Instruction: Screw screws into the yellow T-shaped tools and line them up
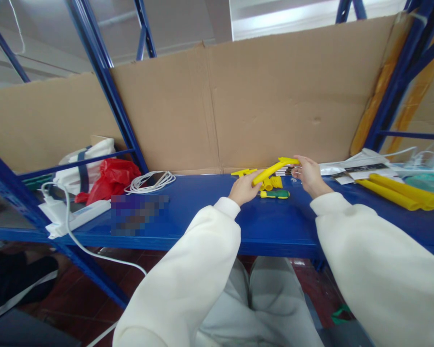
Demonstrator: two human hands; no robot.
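Observation:
Over the blue shelf, my left hand point(243, 190) is wrapped round a yellow plastic tube point(269, 172), which slants up to the right. At the tube's far end is a smaller yellow plastic piece point(288, 160). My right hand point(308, 174) pinches that piece's right end between thumb and fingers. Below the tube lies a green and yellow screwdriver point(277, 194). Short yellow fittings point(276, 182) sit just behind it, partly hidden by the tube. Another yellow part point(243, 171) lies behind my left hand. Small shiny bits rest near my right fingertips, too small to name.
Several longer yellow tubes point(401, 193) lie at the right beside papers and plastic bags. A coiled white cable point(150, 182), a red bag point(112, 178) and a white power strip point(81, 218) are at the left. Cardboard point(267, 96) stands behind the blue shelf point(202, 212).

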